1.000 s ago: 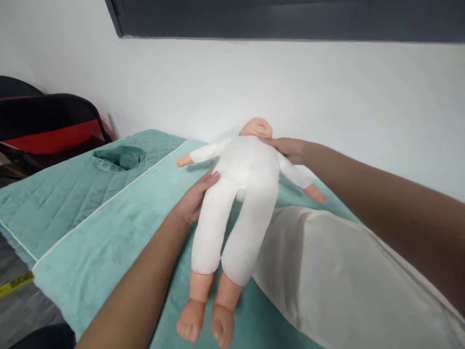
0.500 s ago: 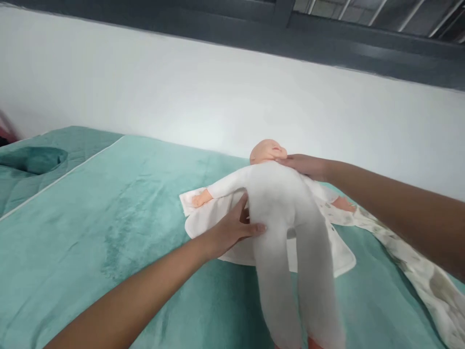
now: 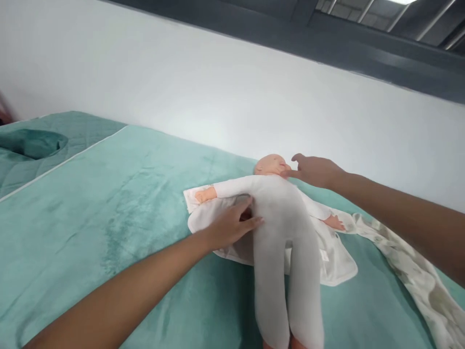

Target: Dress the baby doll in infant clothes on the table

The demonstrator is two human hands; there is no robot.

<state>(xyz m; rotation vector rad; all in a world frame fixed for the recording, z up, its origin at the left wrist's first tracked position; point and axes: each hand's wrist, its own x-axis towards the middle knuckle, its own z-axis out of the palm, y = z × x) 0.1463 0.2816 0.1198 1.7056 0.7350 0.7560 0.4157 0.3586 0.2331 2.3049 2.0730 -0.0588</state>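
- Doll (image 3: 279, 208) lies just right of the left grip (image 3: 227, 227) and below the right grip (image 3: 319, 172), torso and arms over a spread white garment (image 3: 341, 264).
- Left grip has its thumb against the doll's side; the other fingers are partly hidden, so whether it grasps I cannot tell.
- Right grip is released, fingers parted beside the chin, perhaps just touching.
- Step in hand looks like settling the doll on the garment; the next move seems to call for freeing the fingers without shifting the torso.
- Left of the left grip, teal cover (image 3: 87, 203) leaves room; beyond the right grip, wall (image 3: 152, 72) limits reach.
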